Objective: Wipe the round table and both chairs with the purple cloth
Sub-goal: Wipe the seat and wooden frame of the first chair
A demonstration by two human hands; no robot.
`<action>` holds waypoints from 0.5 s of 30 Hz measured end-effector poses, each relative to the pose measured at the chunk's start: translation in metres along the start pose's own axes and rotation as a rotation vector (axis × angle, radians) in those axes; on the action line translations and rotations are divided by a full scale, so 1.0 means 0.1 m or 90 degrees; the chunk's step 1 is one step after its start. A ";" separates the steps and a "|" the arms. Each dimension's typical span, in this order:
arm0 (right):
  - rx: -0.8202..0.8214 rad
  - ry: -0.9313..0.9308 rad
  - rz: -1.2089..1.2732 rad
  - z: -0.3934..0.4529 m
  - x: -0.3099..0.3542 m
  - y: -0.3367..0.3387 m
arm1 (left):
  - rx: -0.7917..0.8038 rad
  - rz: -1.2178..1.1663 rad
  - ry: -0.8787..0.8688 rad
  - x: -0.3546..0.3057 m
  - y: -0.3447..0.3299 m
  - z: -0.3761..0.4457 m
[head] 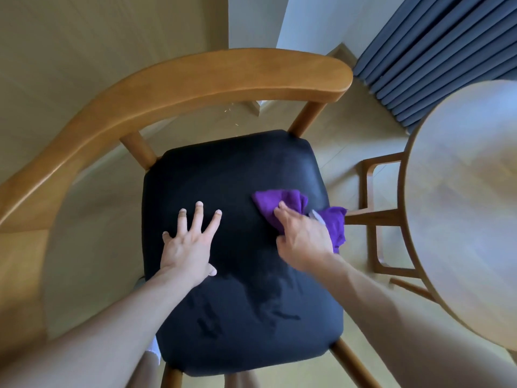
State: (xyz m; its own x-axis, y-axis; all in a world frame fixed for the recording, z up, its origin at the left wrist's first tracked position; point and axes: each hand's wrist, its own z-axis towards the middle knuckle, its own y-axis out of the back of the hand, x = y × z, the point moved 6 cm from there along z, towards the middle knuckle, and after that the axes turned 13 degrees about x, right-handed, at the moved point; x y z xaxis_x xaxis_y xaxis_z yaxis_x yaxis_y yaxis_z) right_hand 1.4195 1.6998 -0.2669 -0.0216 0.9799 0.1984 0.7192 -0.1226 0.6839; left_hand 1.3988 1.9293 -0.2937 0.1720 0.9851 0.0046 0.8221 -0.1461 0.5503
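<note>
From above, the person is leaning over the chair [201, 79], left hand [190, 247] spread flat and pressing on the black seat [223, 175]. The right hand [303, 242] is bunching the purple cloth [282, 201] near the seat's right edge. The cloth looks soft, light and floppy, so a loose handful probably works best. The round table [470, 208] is sitting just to the right.

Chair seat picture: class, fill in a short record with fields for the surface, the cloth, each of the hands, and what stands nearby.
surface: black seat of a wooden chair
cloth: purple cloth, bunched near the seat's right edge
right hand: right hand presses on the cloth
left hand: left hand flat on the seat, fingers spread
nearby: round table to the right, blue curtain behind it
</note>
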 end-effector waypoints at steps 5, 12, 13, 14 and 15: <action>0.092 -0.033 0.010 -0.73 -0.47 -0.36 | 0.004 0.052 0.014 -0.06 0.05 -0.12; -0.219 -0.145 0.411 -0.46 -1.00 0.61 | 0.025 -0.158 -0.060 -0.66 -0.24 -0.22; -0.265 -0.144 0.433 -0.35 -1.00 0.75 | 0.039 -0.169 -0.053 -0.74 -0.29 -0.21; -0.296 -0.145 0.440 -0.23 -0.97 0.87 | 0.050 -0.166 -0.045 -0.79 -0.33 -0.19; -0.298 -0.145 0.432 -0.10 -0.92 0.95 | 0.057 -0.157 -0.036 -0.81 -0.35 -0.17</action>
State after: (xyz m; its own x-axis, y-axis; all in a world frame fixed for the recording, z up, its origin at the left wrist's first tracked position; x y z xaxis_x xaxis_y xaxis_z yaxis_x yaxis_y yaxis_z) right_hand 1.4826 1.5960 -0.2128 0.4858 0.6720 0.5589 0.1634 -0.6979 0.6973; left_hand 1.3470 1.8559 -0.2991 -0.0121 0.9856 -0.1687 0.8870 0.0884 0.4531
